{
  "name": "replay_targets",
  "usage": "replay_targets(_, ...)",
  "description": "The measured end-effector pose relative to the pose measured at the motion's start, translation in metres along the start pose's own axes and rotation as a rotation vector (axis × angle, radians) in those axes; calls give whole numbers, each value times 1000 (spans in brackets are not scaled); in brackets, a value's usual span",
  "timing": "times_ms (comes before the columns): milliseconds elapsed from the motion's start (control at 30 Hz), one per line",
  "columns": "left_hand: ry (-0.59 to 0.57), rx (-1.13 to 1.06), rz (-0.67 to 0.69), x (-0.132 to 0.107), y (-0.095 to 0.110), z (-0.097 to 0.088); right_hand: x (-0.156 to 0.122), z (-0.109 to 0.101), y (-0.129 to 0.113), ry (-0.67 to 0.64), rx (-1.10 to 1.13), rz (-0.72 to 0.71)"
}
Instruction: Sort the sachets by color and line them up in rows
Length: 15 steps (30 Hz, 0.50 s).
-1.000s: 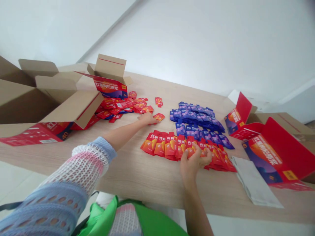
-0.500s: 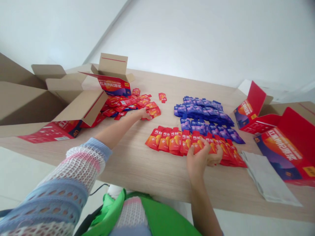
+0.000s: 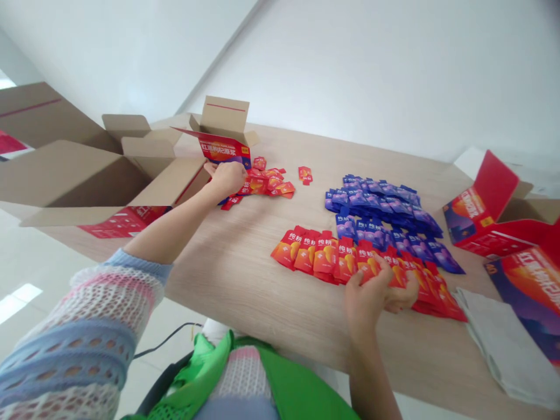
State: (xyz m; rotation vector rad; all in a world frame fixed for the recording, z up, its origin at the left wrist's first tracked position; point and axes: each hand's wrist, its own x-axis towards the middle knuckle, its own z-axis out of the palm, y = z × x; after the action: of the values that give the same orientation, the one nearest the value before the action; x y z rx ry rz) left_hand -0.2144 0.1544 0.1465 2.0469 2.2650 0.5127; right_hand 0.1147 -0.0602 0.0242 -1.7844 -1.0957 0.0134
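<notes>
Left hand is hovering at the near-left part of the pile of red sachets, palm turned down, fingers partly curling. Its fingertips are mostly hiding from view — cannot tell whether it is gripping a sachet. The knitted sleeve, banded in white, pink and blue, is covering the forearm to just short of the wrist.

Right hand is resting half open at the near side of the row of red sachets, thumb standing apart from the fingers, the fingers touching the pouches. The row is overlapping like fanned cards and is running across the table. Just beyond it, the blue-purple sachets are lying in overlapping rows, the nearest one partly tucking behind the red. A single red sachet is lying alone, to the right of the pile.

Containers: a red printed carton is standing open behind the pile; a larger open box is showing brown cardboard at the left. At the right, an open red carton is standing beside the blue-purple rows, a second printed carton nearer — frame edge is cutting it off. A folded whitish cloth is lying next to that one.
</notes>
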Motion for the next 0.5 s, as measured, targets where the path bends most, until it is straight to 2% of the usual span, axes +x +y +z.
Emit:
replay_targets(100,8,181,103,-3,10,-23,1,-1,-2,8,8,35)
replay_targets(167,-97,161,215,-4,16,-34,2,-3,-4,4,4,40)
replay_targets(267,-329,38,369,-7,25,-43,3,-7,-6,3,22,11)
replay_targets(367,-532,-91,389,-18,36,-39,4,-9,-5,25,49,7)
replay_targets(500,-737,-241,460,-36,58,-15,5,-6,3,7,12,31)
